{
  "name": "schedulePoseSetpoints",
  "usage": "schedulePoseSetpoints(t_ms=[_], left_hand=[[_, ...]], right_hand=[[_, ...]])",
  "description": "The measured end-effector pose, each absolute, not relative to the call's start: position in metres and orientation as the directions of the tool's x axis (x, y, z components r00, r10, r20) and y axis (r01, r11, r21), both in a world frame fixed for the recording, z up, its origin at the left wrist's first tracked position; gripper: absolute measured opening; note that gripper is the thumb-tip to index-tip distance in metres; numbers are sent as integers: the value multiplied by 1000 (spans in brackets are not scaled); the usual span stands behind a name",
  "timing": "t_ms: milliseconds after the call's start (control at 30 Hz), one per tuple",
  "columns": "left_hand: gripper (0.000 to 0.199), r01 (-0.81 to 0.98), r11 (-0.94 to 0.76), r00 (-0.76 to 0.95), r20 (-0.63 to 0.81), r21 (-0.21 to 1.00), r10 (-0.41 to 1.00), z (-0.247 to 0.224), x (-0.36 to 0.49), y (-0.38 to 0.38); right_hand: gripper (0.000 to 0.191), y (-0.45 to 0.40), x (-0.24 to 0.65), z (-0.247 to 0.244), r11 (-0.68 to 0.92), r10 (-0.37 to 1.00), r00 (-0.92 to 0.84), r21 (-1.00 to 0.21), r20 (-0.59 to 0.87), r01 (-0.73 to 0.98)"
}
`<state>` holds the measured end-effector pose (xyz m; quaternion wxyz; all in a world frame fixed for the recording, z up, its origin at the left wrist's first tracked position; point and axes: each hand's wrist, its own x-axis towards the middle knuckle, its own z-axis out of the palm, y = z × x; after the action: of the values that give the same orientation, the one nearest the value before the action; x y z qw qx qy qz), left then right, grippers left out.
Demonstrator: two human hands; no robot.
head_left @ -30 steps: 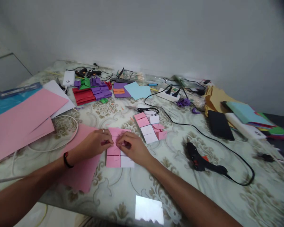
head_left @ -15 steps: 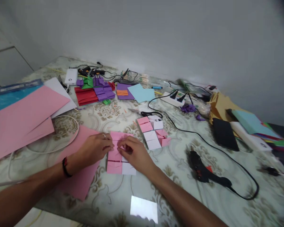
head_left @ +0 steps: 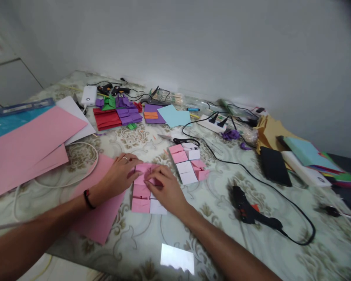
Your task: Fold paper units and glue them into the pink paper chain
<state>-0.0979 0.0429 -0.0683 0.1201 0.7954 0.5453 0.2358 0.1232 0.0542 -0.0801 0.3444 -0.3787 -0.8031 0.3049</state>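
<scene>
The folded paper [head_left: 141, 192] lay near the front edge of the table [head_left: 152, 234]. The left hand [head_left: 121, 171], half open, touched its far part; the right hand [head_left: 169, 193] was almost closed there; whether it pinched, I could not tell.

The left hand [head_left: 121, 177] is shifting farther up the paper [head_left: 140, 205], its index finger now reaching over the top edge, beyond the right hand's [head_left: 168, 193] fingertips.
</scene>
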Motion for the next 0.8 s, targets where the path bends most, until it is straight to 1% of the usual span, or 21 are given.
schedulePoseSetpoints(t_ms=[67,167,267,333,467,533,600,667,700,767,800], left_hand=[[22,767,-374,315,202,521,927,-64,-97,43],[20,681,-368,333,180,634,926,-54,-94,41],[19,638,-292,302,117,712,946,-42,-91,39],[16,611,-226,279,61,758,958,-38,-90,39],[10,483,-136,271,0,865,963,-39,-90,38],[15,414,-103,276,-17,904,961,-42,-91,38],[23,365,-65,281,-43,929,959,-44,-92,39],[28,374,-38,288,-77,927,954,-44,-92,39],[26,410,-33,294,-98,911,951,-43,-93,39],[23,492,-26,313,-149,870,938,-40,-93,38],[25,517,-22,322,-171,856,931,-38,-94,38]], right_hand=[[22,54,123,-80,500,854,-398,-744,336,444],[53,54,123,-78,453,880,-369,-762,300,463],[66,56,124,-74,434,880,-408,-764,244,477],[66,57,124,-71,418,880,-432,-756,199,504],[49,60,125,-64,397,859,-502,-748,99,532],[45,61,125,-62,382,856,-512,-758,74,529],[46,62,125,-62,383,851,-519,-772,81,507],[46,61,124,-61,402,842,-528,-786,115,469],[45,60,124,-60,408,838,-529,-797,132,446],[39,60,126,-56,389,841,-521,-833,146,393],[33,60,127,-53,362,846,-515,-859,140,362]])
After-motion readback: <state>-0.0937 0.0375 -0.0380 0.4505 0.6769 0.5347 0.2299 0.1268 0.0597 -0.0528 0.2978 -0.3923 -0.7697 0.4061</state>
